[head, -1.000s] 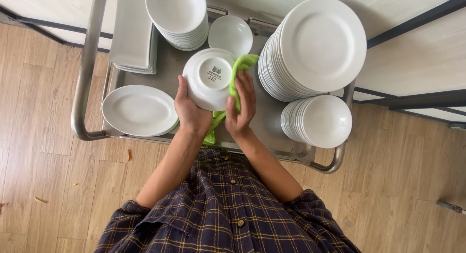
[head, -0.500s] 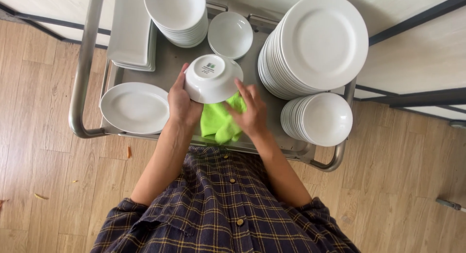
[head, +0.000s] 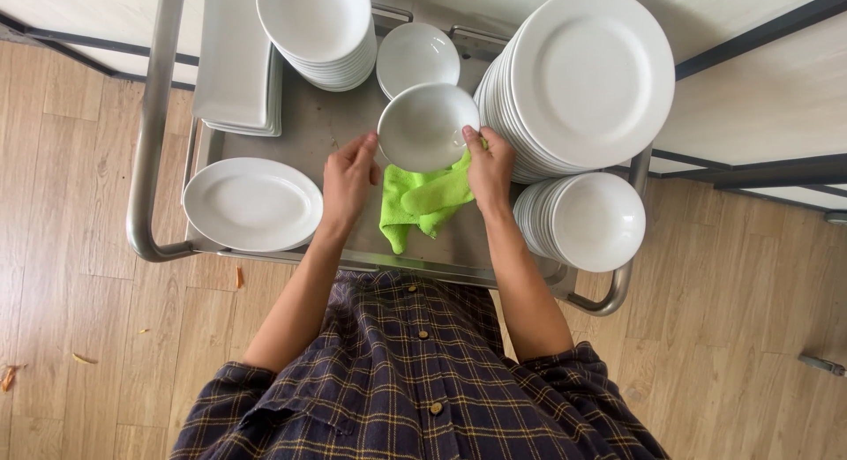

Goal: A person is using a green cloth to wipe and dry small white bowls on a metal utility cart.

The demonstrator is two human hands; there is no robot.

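a: bowl [head: 427,125] held upright over the cart [head: 335,129], above the green cloth [head: 422,200]; left hand [head: 348,179] and right hand [head: 488,167] fingers pinching opposite rims.

b: thin grip. could slip, chip against the big plate stack [head: 582,81] just beside.

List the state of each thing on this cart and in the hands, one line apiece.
Small white bowl: upright, opening up, held by both hands.
Left hand: fingers on the bowl's left rim.
Right hand: gripping the bowl's right rim.
Green cloth: crumpled under the bowl and right hand.
Large plates: stacked.
Small plates: stacked.
Deep bowls: nested.
Oval plate: lying flat.
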